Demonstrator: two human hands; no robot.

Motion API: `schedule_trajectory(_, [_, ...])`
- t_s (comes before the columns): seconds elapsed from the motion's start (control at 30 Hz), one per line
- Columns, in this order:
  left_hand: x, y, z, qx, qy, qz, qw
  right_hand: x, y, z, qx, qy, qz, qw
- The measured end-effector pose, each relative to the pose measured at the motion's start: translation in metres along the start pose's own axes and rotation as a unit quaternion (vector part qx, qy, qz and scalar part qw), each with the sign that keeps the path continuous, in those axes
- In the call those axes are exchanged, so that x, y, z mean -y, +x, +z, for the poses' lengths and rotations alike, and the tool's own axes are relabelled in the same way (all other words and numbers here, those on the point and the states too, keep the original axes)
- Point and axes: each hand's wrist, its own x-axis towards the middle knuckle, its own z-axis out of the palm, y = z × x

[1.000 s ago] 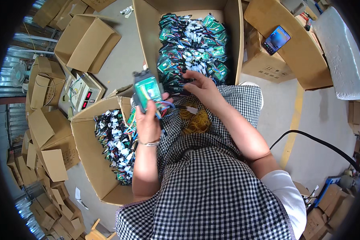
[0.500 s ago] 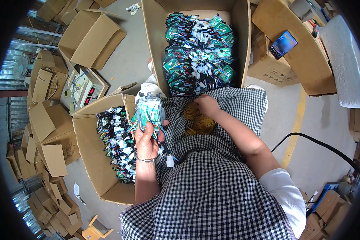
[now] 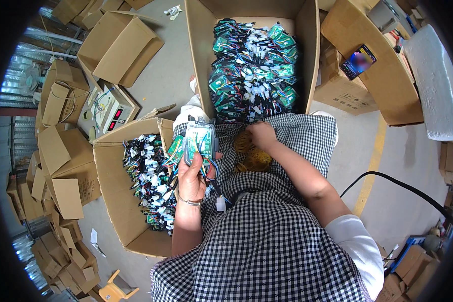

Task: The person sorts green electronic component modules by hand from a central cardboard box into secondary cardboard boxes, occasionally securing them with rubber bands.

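My left hand (image 3: 192,180) is closed round a green circuit board (image 3: 200,143) in a grey plastic housing, its thumb on the board's lower edge. Coloured wires hang from the board, and a white connector plug (image 3: 220,203) dangles beside the wrist. Another green board (image 3: 176,147) shows just left of the held one. My right hand (image 3: 261,136) is pinched at the top of a bunch of yellow rubber bands (image 3: 255,160) lying on the checked apron over my lap. What its fingertips grip is too small to make out.
Ahead stands a tall carton (image 3: 199,60) packed with wired boards (image 3: 254,70). At my left is a second carton (image 3: 110,186) full of similar ones. A device with red displays (image 3: 117,115) sits beyond it. A phone (image 3: 358,62) leans on cardboard at the right; a black cable (image 3: 397,180) curves nearby.
My left hand has shifted to the right with the circuit board, nearer my right hand. The right hand stays at the rubber bands. The whole view has moved slightly.
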Motion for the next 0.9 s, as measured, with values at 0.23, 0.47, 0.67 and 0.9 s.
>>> schedule_trajectory(0.23, [0.010, 0.006, -0.002, -0.001, -0.018, -0.045, 0.999, 0.033, -0.021, -0.072, 0.040, 0.546, 0.024, 0.836])
schedule_trajectory(0.47, [0.025, 0.020, 0.008, 0.128, -0.012, -0.072, 0.989, 0.061, -0.035, -0.107, 0.017, 0.733, 0.013, 0.680])
schedule_trajectory(0.67, [0.015, 0.013, 0.016, 0.212, -0.259, -0.087, 0.938, 0.066, -0.062, -0.136, 0.220, 0.899, -0.086, 0.370])
schedule_trajectory(0.9, [0.004, 0.018, 0.002, 0.125, -0.145, -0.079, 0.978, 0.022, -0.067, -0.144, 0.344, 0.653, -0.200, 0.644])
